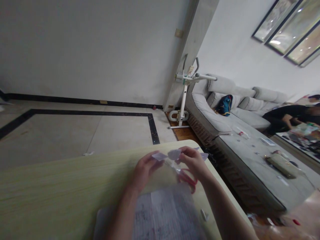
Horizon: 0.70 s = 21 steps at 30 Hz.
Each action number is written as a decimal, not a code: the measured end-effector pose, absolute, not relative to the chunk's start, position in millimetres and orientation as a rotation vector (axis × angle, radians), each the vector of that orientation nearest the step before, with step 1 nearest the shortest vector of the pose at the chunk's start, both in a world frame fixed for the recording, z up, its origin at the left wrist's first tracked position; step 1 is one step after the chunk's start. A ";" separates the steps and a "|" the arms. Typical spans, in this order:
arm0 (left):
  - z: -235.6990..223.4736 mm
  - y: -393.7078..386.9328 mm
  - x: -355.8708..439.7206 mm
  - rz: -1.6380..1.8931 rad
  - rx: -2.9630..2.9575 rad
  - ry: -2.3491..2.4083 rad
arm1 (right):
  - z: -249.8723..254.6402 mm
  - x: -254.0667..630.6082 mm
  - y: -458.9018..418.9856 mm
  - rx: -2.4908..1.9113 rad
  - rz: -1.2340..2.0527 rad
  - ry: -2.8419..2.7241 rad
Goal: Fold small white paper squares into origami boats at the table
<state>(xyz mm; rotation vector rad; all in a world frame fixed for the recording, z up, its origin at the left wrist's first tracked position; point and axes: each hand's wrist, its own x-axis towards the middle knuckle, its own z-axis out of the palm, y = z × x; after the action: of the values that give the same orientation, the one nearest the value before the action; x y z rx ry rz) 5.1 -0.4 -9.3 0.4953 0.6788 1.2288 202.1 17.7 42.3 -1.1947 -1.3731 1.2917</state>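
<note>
Above the far right corner of the table, my left hand [149, 163] and my right hand [190, 159] pinch pale folded paper [174, 154] from both sides. Its pointed flaps stick out past the fingers of each hand; the exact folded shape is blurred. Just below my right hand, a pair of scissors [188, 178] with red handles lies on the table. Sheets of lined paper with writing [167, 213] lie between my forearms. A small whitish object [204, 215], too blurred to name, rests beside my right forearm.
The pale wooden table [62, 186] has its far edge near a tiled floor [120, 133]. On the right stands a grey sofa [250, 156] with a blue bag [225, 105]. White exercise equipment [183, 100] is by the wall. A person [290, 115] bends over a cluttered low table [300, 141].
</note>
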 end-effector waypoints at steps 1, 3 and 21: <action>-8.0 -0.5 4.8 1.228 0.508 0.683 | 42.3 200.2 18.6 -1.202 1.287 -1.386; -5.9 -0.5 4.4 1.227 0.541 0.686 | 42.7 196.7 20.3 -1.217 1.271 -1.403; -2.9 -2.3 0.3 1.234 0.677 0.752 | 23.9 187.5 19.4 -1.196 1.575 -1.209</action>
<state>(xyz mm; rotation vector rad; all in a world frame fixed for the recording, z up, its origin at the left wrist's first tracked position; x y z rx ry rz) 0.3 -2.3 -2.9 0.6767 0.7517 1.2343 187.5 19.4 23.9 -1.1961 -1.2095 1.5745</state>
